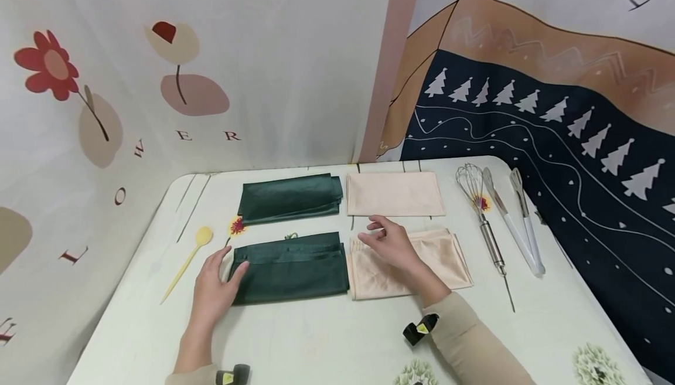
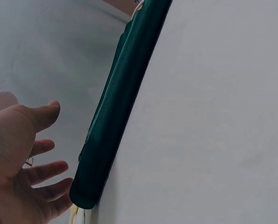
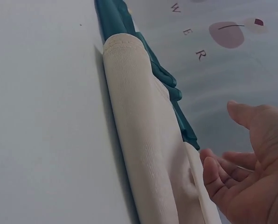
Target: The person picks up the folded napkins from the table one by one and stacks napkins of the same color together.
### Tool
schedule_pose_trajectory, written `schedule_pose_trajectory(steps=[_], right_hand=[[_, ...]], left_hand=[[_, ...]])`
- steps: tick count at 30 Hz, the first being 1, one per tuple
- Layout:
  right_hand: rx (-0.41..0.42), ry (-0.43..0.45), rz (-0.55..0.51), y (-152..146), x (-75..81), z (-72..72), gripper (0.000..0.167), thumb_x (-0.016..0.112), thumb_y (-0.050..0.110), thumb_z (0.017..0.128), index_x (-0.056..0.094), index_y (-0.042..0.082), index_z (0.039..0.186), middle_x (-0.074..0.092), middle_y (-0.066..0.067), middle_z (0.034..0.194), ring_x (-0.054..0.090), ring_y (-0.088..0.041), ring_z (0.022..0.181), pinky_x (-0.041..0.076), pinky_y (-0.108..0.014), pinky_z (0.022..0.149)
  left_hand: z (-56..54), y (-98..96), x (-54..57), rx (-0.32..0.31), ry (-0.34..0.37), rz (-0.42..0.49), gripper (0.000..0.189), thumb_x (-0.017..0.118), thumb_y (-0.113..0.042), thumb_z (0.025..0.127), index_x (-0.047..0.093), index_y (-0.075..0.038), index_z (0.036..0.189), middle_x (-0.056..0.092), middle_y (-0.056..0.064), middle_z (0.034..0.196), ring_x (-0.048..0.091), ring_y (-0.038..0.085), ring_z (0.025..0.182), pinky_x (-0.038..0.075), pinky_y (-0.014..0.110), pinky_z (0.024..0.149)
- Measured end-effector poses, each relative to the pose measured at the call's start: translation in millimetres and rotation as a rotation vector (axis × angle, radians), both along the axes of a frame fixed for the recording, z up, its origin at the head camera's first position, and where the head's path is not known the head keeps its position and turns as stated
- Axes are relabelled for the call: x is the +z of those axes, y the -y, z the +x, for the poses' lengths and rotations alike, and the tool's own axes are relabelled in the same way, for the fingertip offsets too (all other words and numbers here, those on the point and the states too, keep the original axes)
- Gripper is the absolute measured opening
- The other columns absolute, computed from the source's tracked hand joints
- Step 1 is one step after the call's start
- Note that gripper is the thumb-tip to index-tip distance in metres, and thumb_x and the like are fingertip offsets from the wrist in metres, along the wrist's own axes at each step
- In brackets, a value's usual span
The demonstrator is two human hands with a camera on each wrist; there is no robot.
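Observation:
Two folded dark green cloths lie on the left, a back one (image 1: 290, 197) and a front one (image 1: 292, 279). To their right are two folded peach cloths, a back one (image 1: 395, 194) and a creased front one (image 1: 443, 262). My left hand (image 1: 213, 288) is at the left end of the front green cloth, thumb spread from the fingers, nothing in it. Above the front peach cloth hovers my right hand (image 1: 392, 244), its fingers loosely bent around nothing. In the right wrist view, the fingers (image 3: 213, 175) overlap the far edge of the peach cloth (image 3: 134, 116).
A yellow spoon (image 1: 181, 271) lies on the left of the table. On the right are a wire whisk (image 1: 490, 238) and white-handled tongs (image 1: 519, 232). A patterned fabric wall (image 1: 285, 80) stands behind the table (image 1: 295, 344), and a dark curtain (image 1: 527, 115) hangs on the right.

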State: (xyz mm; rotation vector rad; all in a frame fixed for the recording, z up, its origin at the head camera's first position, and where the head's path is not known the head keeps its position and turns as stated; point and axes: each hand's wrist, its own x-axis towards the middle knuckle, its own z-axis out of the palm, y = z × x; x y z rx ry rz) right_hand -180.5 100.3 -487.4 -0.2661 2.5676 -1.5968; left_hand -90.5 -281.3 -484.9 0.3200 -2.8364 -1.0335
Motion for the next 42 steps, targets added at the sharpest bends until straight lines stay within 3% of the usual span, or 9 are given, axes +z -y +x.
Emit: schedule_pose_trajectory(steps=[4, 9, 14, 23, 33, 35, 38, 40, 42], right_hand=[[0.026, 0.003, 0.004, 8, -3.1, -5.0, 0.06, 0.074, 0.03, 0.094, 0.054, 0.001, 0.142, 0.067, -0.012, 0.122, 0.066, -0.022, 0.098, 0.056, -0.041, 0.084], [0.089, 0.021, 0.035, 19, -7.4, -10.7, 0.061, 0.076, 0.03, 0.093, 0.054, 0.001, 0.142, 0.067, -0.01, 0.12, 0.065, -0.018, 0.093, 0.055, -0.036, 0.082], [0.183, 0.048, 0.081, 30, -10.7, -14.3, 0.068, 0.08, 0.032, 0.089, 0.053, 0.001, 0.143, 0.069, -0.008, 0.119, 0.061, -0.017, 0.087, 0.053, -0.035, 0.079], [0.244, 0.076, 0.095, 43, -11.6, -16.0, 0.069, 0.085, 0.028, 0.084, 0.056, 0.002, 0.14, 0.07, -0.006, 0.113, 0.062, -0.03, 0.116, 0.049, -0.045, 0.1], [0.275, 0.052, 0.236, 51, -10.3, -17.4, 0.067, 0.091, 0.024, 0.076, 0.064, 0.0, 0.132, 0.069, -0.004, 0.107, 0.063, -0.019, 0.099, 0.053, -0.039, 0.093], [0.278, 0.044, 0.267, 52, -10.3, -17.5, 0.059, 0.091, 0.024, 0.076, 0.068, 0.003, 0.126, 0.069, 0.0, 0.101, 0.063, -0.014, 0.092, 0.054, -0.035, 0.087], [0.308, 0.024, 0.301, 53, -10.0, -17.2, 0.028, 0.089, 0.025, 0.079, 0.07, 0.009, 0.092, 0.058, 0.006, 0.076, 0.049, -0.009, 0.067, 0.043, -0.026, 0.066], [0.334, -0.013, 0.328, 54, -9.6, -16.7, 0.035, 0.087, 0.026, 0.081, 0.056, 0.013, 0.071, 0.044, 0.007, 0.062, 0.033, -0.009, 0.057, 0.03, -0.026, 0.059], [0.359, -0.05, 0.356, 54, -9.7, -15.9, 0.052, 0.085, 0.027, 0.084, 0.038, 0.017, 0.063, 0.033, 0.006, 0.056, 0.022, -0.012, 0.054, 0.02, -0.028, 0.058]], left_hand=[[-0.3, 0.5, 0.0, 0.012, 0.007, 0.004, 0.068, 0.069, -0.03, 0.098, 0.04, 0.001, 0.151, 0.039, 0.029, 0.15, 0.043, 0.045, 0.134, 0.037, 0.06, 0.11], [0.5, 1.4, -1.1, 0.018, 0.061, 0.013, 0.07, 0.069, -0.028, 0.098, 0.037, 0.005, 0.151, 0.042, 0.031, 0.146, 0.05, 0.047, 0.126, 0.045, 0.058, 0.103], [1.3, 3.6, -5.4, 0.0, 0.124, 0.022, 0.076, 0.071, -0.029, 0.096, 0.035, 0.009, 0.151, 0.044, 0.032, 0.142, 0.052, 0.047, 0.124, 0.044, 0.058, 0.104], [-4.2, 5.5, -9.7, -0.038, 0.135, 0.024, 0.082, 0.08, -0.02, 0.089, 0.034, 0.011, 0.149, 0.049, 0.033, 0.13, 0.052, 0.048, 0.119, 0.043, 0.059, 0.103], [-10.9, 4.0, -4.1, -0.055, 0.191, 0.039, 0.075, 0.08, -0.017, 0.088, 0.041, 0.018, 0.141, 0.052, 0.04, 0.133, 0.048, 0.054, 0.126, 0.038, 0.062, 0.107], [-11.1, 3.9, -3.1, -0.067, 0.197, 0.032, 0.068, 0.079, -0.017, 0.089, 0.048, 0.018, 0.136, 0.053, 0.04, 0.133, 0.047, 0.055, 0.127, 0.037, 0.063, 0.108], [-10.4, 3.8, -2.6, -0.079, 0.194, 0.023, 0.05, 0.078, -0.017, 0.089, 0.061, 0.015, 0.123, 0.059, 0.038, 0.126, 0.053, 0.053, 0.121, 0.041, 0.063, 0.104], [-9.4, 3.6, -2.7, -0.081, 0.188, 0.019, 0.039, 0.078, -0.016, 0.089, 0.067, 0.012, 0.113, 0.064, 0.034, 0.117, 0.059, 0.048, 0.111, 0.044, 0.062, 0.099], [-8.3, 3.3, -3.3, -0.091, 0.178, 0.002, 0.036, 0.077, -0.017, 0.09, 0.068, 0.011, 0.109, 0.065, 0.033, 0.114, 0.06, 0.047, 0.108, 0.046, 0.061, 0.096]])
